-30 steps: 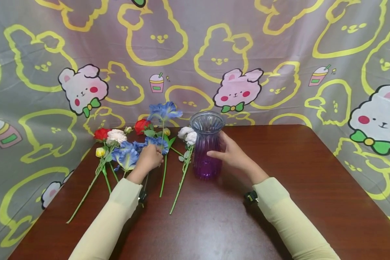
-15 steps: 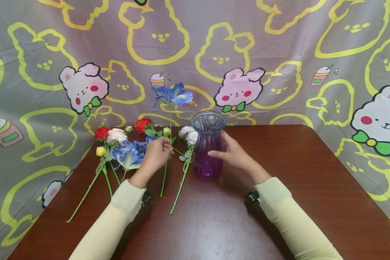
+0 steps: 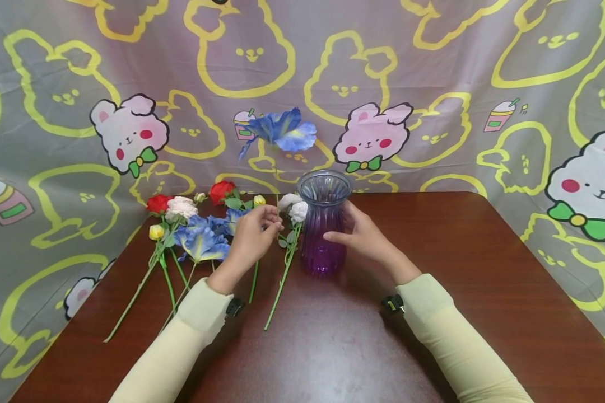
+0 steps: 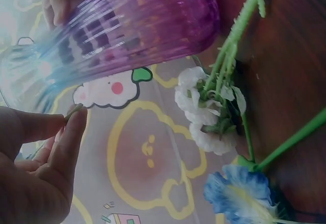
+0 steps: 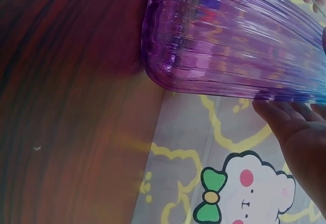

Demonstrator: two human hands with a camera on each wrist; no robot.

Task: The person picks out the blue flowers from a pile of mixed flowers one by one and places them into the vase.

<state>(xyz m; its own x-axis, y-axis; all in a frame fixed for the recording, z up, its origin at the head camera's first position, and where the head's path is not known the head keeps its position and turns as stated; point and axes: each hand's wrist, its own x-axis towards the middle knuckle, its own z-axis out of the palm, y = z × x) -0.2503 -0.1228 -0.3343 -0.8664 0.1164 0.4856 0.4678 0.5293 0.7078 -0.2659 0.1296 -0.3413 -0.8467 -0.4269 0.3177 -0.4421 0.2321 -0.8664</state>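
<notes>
Left hand [image 3: 252, 235] is pinching blue iris [image 3: 284, 131], likely light, by stem [image 3: 277, 182], best hold; right hand [image 3: 367, 239] is cupping probably slippery ribbed vase [image 3: 321, 256].

Open room fronts the vase [image 3: 319, 243], white flowers [image 3: 298, 212] crowding its left.

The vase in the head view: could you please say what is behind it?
Behind the vase are the table and patterned cloth; it hides part of the right hand.

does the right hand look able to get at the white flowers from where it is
Probably not directly: the right hand is on the vase, which stands between it and the white flowers. It would likely have to let go and reach around.
</notes>
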